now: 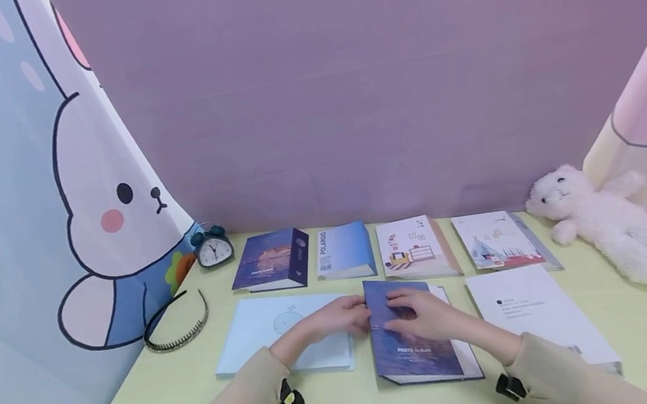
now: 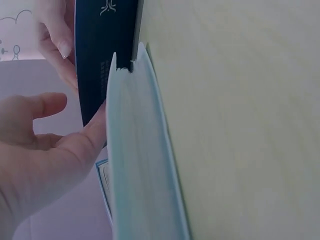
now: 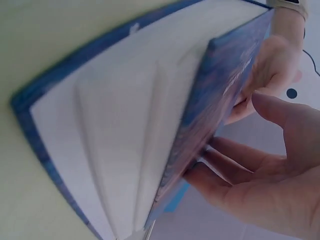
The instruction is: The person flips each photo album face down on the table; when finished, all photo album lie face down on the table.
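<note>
Near the front of the surface (image 1: 161, 400), the blue photo album (image 1: 413, 343) lies flat, its stiff cover lifted slightly. The right hand (image 1: 428, 315) curls round the cover's edge; the left hand (image 1: 340, 317), fingers relaxed, steadies the spine. The album is judged rigid, moderately heavy and glossy, best gripped at the edges. Other albums (image 1: 273, 259) stand behind.

Pale green counter (image 1: 144, 401) is carrying: alarm clock (image 1: 213, 246), black headband (image 1: 177, 326), four albums (image 1: 416, 248) lying along the back, a plush bear (image 1: 606, 220), white booklet (image 1: 539, 311), light-blue album (image 1: 278, 336), dark-blue photo album (image 1: 408, 350).
</note>
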The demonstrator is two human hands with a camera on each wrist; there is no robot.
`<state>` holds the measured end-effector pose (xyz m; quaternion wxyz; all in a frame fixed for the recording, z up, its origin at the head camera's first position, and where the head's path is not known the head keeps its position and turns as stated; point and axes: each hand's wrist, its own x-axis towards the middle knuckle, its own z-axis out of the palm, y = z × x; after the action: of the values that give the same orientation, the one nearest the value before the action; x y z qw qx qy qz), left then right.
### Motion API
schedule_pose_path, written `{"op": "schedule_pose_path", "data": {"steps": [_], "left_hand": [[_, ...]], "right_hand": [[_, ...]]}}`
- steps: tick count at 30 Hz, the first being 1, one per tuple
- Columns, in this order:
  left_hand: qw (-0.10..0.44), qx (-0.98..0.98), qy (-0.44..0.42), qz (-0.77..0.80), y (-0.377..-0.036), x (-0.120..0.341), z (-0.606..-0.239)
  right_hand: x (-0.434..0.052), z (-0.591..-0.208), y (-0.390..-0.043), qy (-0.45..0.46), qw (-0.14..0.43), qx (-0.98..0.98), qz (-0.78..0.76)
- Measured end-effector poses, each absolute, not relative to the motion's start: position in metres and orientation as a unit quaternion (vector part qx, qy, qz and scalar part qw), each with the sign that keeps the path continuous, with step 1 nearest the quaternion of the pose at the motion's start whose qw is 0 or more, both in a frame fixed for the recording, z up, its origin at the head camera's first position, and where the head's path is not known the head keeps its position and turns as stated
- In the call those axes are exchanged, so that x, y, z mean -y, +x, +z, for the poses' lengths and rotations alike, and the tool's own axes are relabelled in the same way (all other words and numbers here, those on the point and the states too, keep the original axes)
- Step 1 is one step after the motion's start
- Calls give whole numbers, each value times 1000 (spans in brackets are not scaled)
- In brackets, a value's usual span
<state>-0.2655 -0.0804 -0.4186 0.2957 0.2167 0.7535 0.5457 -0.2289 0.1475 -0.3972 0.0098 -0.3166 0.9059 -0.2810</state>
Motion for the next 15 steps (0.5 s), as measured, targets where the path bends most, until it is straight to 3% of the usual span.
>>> {"op": "schedule_pose_path", "data": {"steps": [15], "left_hand": [[292,-663,174,667,-270,77,-408]], "right_hand": [[-142,-387,-240,-309,-49,-889,-334]]}}
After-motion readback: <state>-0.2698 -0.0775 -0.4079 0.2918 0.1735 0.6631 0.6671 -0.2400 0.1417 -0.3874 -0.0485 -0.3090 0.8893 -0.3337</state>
